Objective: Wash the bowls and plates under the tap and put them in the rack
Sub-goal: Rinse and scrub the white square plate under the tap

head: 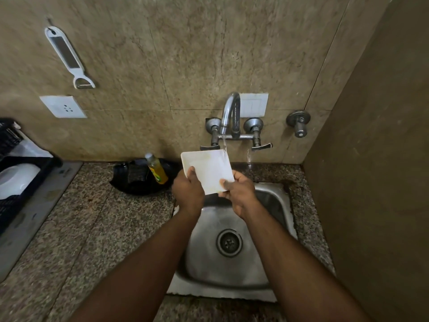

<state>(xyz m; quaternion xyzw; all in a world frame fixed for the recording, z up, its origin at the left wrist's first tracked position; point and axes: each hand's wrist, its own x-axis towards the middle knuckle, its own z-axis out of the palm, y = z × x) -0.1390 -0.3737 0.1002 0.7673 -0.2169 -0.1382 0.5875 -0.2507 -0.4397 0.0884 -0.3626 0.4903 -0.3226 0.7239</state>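
Plate (pixel 209 169) (square, white), stained, wet

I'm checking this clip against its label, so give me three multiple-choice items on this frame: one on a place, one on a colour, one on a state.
1. Where is the soap bottle?
A. In the sink
B. On the counter left of the sink
C. In the rack

2. What colour is the plate?
A. White
B. Blue
C. Black

3. What is the tap doing?
A. Off
B. Running onto the plate
C. Running past the plate into the drain

Answers:
1 B: the soap bottle lies on a black tray on the counter, left of the sink.
2 A: the square plate, held by the left hand and right hand, is white.
3 B: water from the tap lands on the plate's far right corner.
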